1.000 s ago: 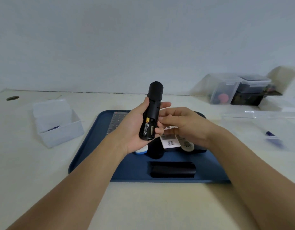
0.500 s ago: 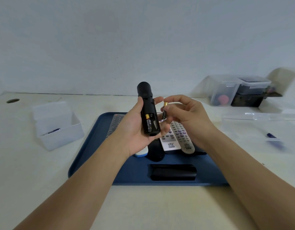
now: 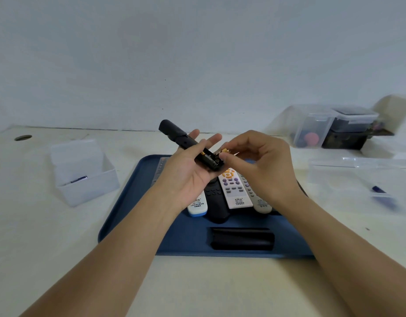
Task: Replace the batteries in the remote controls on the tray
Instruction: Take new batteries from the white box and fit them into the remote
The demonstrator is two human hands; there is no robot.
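Battery (image 3: 225, 151) removal underway: left hand (image 3: 188, 177) cradles black remote (image 3: 188, 145), right hand (image 3: 263, 165) pinches one cell, which next needs setting aside.

I see the left hand (image 3: 188, 172) now tipping the black remote (image 3: 188, 144) from upright to slanting, while the right hand (image 3: 259, 165) brings its pinched battery (image 3: 226, 151) against the open compartment.
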